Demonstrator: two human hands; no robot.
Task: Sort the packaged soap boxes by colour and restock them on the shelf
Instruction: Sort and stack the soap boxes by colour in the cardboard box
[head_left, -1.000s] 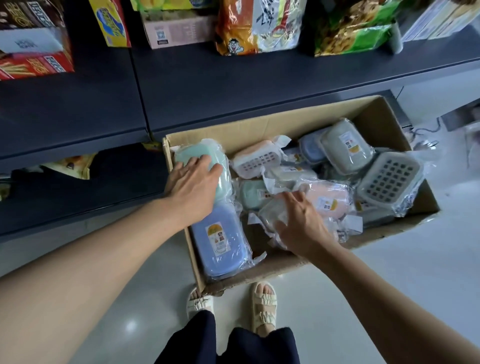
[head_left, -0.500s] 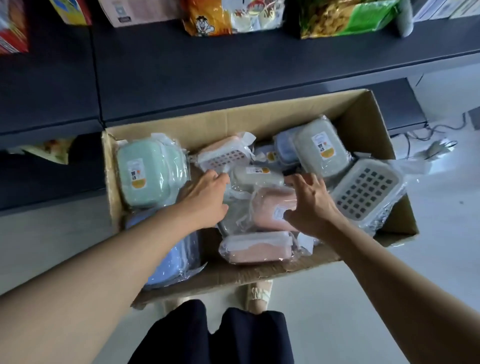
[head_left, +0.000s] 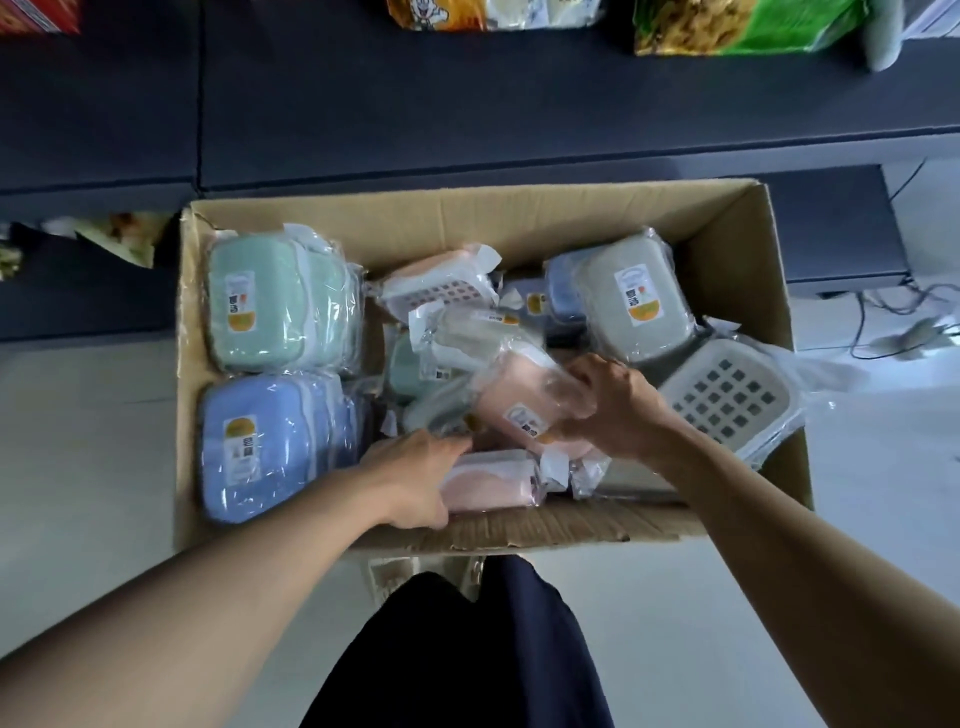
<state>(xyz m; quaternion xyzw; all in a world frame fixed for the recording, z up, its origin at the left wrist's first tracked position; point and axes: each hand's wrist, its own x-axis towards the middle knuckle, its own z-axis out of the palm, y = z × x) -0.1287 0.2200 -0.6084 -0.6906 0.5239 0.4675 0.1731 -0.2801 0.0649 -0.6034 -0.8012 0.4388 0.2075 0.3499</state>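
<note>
A cardboard box (head_left: 727, 218) on the floor holds several plastic-wrapped soap boxes. Green ones (head_left: 270, 306) stand stacked at its far left, blue ones (head_left: 260, 441) at its near left. In the middle my right hand (head_left: 618, 405) grips a pink soap box (head_left: 524, 405), tilted above the pile. My left hand (head_left: 415, 478) rests against the left end of another pink soap box (head_left: 488, 483) lying by the near wall. A grey soap box (head_left: 634, 301) and a white perforated tray (head_left: 727, 400) sit at the right.
A dark shelf (head_left: 467, 114) runs behind the cardboard box, with snack bags (head_left: 743, 26) at its back edge. A lower dark shelf shows at left and right. Cables lie on the pale floor at right. My dark clothing fills the bottom centre.
My right hand has closed on the pink soap box and tilted it up. My left hand has dropped toward me onto the other pink box. The camera has tilted further down over the box.
</note>
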